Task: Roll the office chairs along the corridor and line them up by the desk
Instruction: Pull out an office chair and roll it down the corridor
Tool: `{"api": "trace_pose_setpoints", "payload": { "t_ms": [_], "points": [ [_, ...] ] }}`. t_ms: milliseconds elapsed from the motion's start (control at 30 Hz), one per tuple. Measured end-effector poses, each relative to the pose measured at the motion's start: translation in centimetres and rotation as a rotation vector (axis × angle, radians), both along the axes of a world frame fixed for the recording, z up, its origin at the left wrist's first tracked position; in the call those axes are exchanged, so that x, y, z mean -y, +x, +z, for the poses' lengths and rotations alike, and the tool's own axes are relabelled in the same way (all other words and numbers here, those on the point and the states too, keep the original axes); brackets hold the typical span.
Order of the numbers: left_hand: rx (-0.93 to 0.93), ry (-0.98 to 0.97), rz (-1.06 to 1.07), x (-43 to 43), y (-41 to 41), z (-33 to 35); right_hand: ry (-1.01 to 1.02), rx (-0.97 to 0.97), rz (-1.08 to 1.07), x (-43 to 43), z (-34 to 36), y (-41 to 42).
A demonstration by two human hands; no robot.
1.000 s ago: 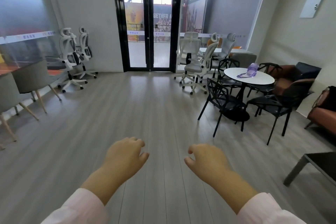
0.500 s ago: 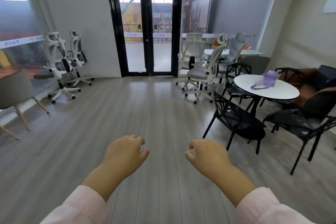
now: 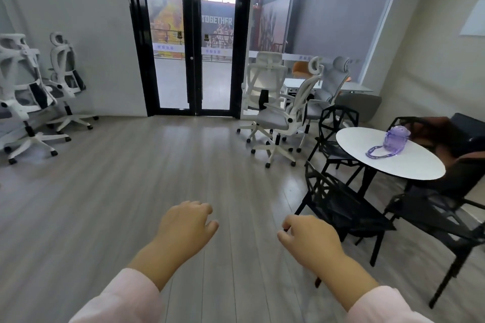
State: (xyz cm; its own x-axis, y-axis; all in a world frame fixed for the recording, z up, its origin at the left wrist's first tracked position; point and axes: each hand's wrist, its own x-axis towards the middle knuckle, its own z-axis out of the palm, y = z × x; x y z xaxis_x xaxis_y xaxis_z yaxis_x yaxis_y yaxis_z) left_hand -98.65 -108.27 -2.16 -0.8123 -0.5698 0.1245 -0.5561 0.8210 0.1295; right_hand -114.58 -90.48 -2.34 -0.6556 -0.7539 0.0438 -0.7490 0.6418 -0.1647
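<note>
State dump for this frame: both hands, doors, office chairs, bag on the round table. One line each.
left hand: loosely curled, holds nothing
right hand: loosely curled, holds nothing
glass doors: closed
two office chairs at the left wall: upright, untouched
three office chairs by the desk: upright, bunched, not lined up
purple bag: upright on the round table
</note>
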Motion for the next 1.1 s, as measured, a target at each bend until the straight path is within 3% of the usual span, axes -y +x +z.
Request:
{"api": "trace_pose_setpoints", "payload": {
  "t_ms": [300, 600, 900, 1100],
  "points": [
    [0.056, 0.022, -0.116, 10.5, -21.7, -0.5, -0.016, 0.052, -0.156, 7.7, -1.4, -20.0],
    [0.078, 0.033, -0.083, 18.4, -44.6, -1.3, 0.01, 0.096, -0.141, 16.1, -2.3, -43.7],
    [0.079, 0.059, 0.045, 30.1, -57.3, -2.6, 0.05, 0.142, -0.068, 28.2, -2.5, -59.6],
    [0.054, 0.086, 0.022, 40.4, -65.7, -4.8, 0.075, 0.148, -0.076, 39.1, -4.9, -67.5]
  ]
}}
